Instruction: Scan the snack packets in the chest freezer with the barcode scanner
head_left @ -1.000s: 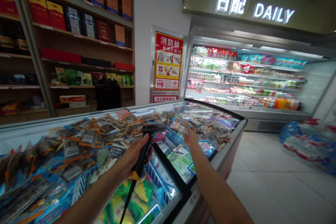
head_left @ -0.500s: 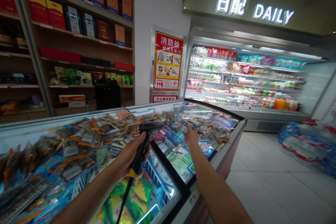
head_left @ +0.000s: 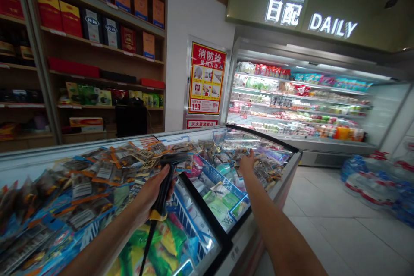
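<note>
Freezer top (head_left: 207, 211) bears scattered packets (head_left: 108, 171) around the right hand (head_left: 247, 164).

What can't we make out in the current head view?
All in the head view:
Right hand: what its fingers grip, if anything; the hand itself and blur hide it.
Scanner: part of the handle, covered by the left hand.
Cable: far end, cut off by bottom edge.
Packets: fine print, too small.
</note>
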Available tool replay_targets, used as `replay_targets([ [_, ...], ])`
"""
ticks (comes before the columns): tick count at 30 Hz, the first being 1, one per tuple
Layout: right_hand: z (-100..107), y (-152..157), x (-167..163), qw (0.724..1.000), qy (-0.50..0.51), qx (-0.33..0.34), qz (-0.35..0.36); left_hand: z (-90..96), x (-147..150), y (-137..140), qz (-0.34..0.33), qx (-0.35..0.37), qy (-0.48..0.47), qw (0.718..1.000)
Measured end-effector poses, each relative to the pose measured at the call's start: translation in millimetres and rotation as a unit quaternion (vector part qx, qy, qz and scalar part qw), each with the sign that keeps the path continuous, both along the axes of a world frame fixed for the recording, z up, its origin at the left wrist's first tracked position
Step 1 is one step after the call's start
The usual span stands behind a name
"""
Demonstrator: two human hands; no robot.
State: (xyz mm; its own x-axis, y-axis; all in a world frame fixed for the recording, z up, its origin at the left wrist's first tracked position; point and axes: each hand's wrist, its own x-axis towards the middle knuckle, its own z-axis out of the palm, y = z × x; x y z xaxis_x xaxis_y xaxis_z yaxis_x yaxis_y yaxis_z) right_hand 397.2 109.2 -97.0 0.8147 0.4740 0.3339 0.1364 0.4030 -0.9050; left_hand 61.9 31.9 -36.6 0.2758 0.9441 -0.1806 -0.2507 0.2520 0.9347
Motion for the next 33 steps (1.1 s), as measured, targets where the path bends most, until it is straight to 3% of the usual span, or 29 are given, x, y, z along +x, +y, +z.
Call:
replay_targets([
  [5, 6.1, -10.0, 6.4, 0.992, -0.058, -0.089, -0.066, -1.2, 0.6, 1.6, 0.005, -0.002, 0.017, 1.000],
  [11, 18.1, -25.6, -10.2, 0.970, -0.160, -0.162, -0.083, -5.4, -5.4, 4.4, 0.009, 0.027, 0.017, 0.999],
  [18, 13.0, -8.9, -99.7, 0.937, -0.261, -0.231, 0.029, -8.0, -11.4, 7.5, 0.014, 0.040, 0.037, 0.998],
  [21, 6.5, -1.4, -139.0, 0.916, -0.273, -0.279, 0.092, -6.8, -15.8, 7.9, 0.024, 0.029, 0.032, 0.999],
  [24, 2.9, 2.1, -166.4, 0.903, -0.261, -0.323, 0.110, -4.0, -19.3, 7.4, 0.031, 0.028, 0.017, 0.999],
  [29, 2.1, 6.1, -184.2, 0.910, -0.227, -0.332, 0.097, 2.0, -19.7, 3.7, 0.028, 0.033, 0.027, 0.999],
  [33, 0.4, 10.2, -171.7, 0.931, -0.187, -0.291, 0.116, 3.4, -18.6, 2.5, 0.032, 0.032, 0.014, 0.999],
])
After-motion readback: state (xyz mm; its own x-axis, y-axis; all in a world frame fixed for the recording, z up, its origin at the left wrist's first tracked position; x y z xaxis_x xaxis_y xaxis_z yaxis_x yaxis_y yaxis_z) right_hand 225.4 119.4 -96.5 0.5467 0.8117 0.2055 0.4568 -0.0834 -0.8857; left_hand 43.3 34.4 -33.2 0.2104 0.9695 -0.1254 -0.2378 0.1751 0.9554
